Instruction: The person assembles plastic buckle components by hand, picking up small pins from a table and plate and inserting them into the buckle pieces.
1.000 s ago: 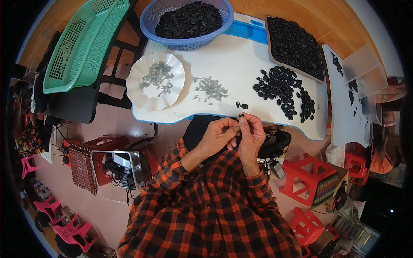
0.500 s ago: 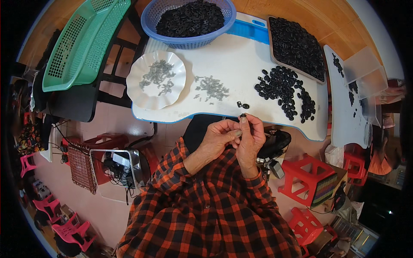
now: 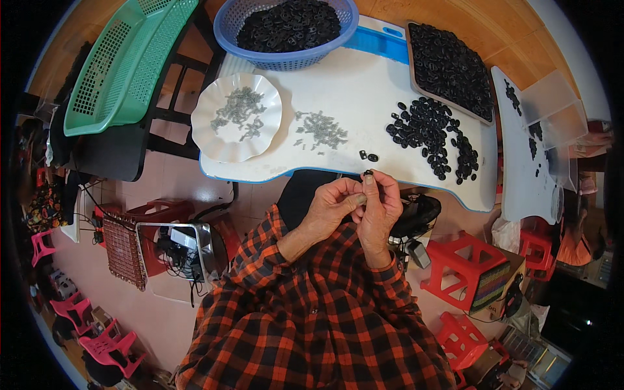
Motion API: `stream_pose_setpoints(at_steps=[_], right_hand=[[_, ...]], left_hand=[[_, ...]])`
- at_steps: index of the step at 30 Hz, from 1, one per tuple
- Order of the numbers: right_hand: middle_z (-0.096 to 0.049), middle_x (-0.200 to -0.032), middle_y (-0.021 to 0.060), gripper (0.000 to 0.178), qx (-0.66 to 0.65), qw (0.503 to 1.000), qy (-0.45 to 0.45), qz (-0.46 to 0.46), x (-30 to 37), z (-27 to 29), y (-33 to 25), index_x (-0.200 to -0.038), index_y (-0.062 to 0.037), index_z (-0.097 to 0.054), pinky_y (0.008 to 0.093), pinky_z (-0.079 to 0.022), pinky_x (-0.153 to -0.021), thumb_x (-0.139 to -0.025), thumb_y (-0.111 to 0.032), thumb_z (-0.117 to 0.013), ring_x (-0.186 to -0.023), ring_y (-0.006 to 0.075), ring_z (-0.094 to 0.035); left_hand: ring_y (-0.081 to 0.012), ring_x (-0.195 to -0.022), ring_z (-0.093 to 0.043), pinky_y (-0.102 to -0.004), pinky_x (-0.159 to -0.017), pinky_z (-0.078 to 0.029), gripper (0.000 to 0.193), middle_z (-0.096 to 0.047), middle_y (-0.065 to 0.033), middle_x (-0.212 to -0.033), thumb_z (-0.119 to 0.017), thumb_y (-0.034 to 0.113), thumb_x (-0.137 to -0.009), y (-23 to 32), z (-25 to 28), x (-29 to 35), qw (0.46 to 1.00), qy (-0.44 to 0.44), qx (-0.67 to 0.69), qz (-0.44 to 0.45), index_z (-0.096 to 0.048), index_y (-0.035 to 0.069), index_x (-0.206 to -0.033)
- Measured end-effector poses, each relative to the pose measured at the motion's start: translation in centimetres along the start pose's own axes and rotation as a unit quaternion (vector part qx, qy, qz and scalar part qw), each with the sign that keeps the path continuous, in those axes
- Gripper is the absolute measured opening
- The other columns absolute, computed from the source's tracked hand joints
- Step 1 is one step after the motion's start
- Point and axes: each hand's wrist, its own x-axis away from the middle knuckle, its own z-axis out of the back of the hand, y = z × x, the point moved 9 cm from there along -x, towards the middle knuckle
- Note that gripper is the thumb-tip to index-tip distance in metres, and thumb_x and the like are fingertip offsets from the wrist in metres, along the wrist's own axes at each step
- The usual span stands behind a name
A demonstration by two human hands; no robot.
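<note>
Both my hands meet just in front of the white table's near edge. My right hand point(image 3: 379, 213) pinches a small black plastic piece point(image 3: 368, 172) between thumb and forefinger. Against the right thumb, my left hand point(image 3: 327, 213) has its thumb and fingers pressed together; whatever they hold is hidden. Just beyond the fingertips, two small black pieces point(image 3: 372, 157) lie on the table. To their right spreads a pile of black oval plastic pieces point(image 3: 419, 130), which look like cord locks. Left of them is a heap of tiny grey pieces point(image 3: 323, 131) resembling springs.
A white scalloped plate point(image 3: 200, 123) with more grey pieces stands on the table point(image 3: 351, 81) at left. Behind are a blue basket point(image 3: 286, 62) and a tray point(image 3: 455, 109), both full of black pieces. A green basket point(image 3: 133, 104) is far left; a red stool point(image 3: 448, 260) stands at right.
The whole view has shifted very slightly. My hands keep the same pinch, and the piles look the same.
</note>
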Motion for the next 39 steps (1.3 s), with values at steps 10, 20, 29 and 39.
stream_pose_setpoints(at_steps=[10, 20, 29, 39], right_hand=[[-0.063, -0.091, 0.0042, 0.01, 0.019, 0.997, 0.007, 0.072, -0.6, 1.2, -0.4, -0.098, -0.0003, -0.059, 0.0201, -0.045, -0.075, -0.089, -0.005, -0.06, -0.082, 0.0075, -0.056], [-0.063, -0.09, 0.0031, 0.01, 0.025, 0.996, -0.057, 0.061, -0.1, -0.3, -0.1, -0.097, 0.0002, -0.059, 0.0204, -0.046, -0.075, -0.088, -0.003, -0.061, -0.082, 0.0076, -0.057], [-0.063, -0.089, 0.0032, 0.01, 0.042, 0.995, -0.072, 0.053, 0.0, -0.5, -0.4, -0.097, 0.0009, -0.06, 0.0205, -0.046, -0.075, -0.088, -0.003, -0.06, -0.081, 0.0074, -0.057], [-0.064, -0.087, 0.0043, 0.01, 0.031, 0.995, -0.086, 0.044, 0.2, -1.1, -0.4, -0.098, 0.0014, -0.059, 0.0204, -0.047, -0.07, -0.089, -0.003, -0.059, -0.078, 0.0072, -0.057]], left_hand=[[-0.0141, -0.068, -0.062, -0.027, -0.06, -0.055, 0.008, -0.064, -0.0126, -0.091, -0.057, 0.005, -0.09, 1.2, 0.7, -0.1, 0.997, 0.023, 0.079, -0.007, -0.058, -0.002, -0.094], [-0.0123, -0.062, -0.063, -0.0252, -0.052, -0.056, 0.005, -0.063, -0.0091, -0.078, -0.058, 0.0, -0.088, 1.9, 2.1, -0.2, 0.995, 0.043, 0.084, -0.029, -0.058, -0.003, -0.092], [-0.0109, -0.063, -0.062, -0.0242, -0.055, -0.056, 0.012, -0.063, -0.0072, -0.081, -0.058, 0.003, -0.089, 2.6, 2.6, -0.1, 0.996, 0.055, 0.065, -0.039, -0.058, -0.003, -0.099], [-0.0084, -0.062, -0.056, -0.0207, -0.054, -0.051, 0.018, -0.059, -0.0046, -0.082, -0.054, 0.011, -0.093, 2.0, 2.6, 0.1, 0.998, 0.049, 0.023, -0.035, -0.057, -0.004, -0.102]])
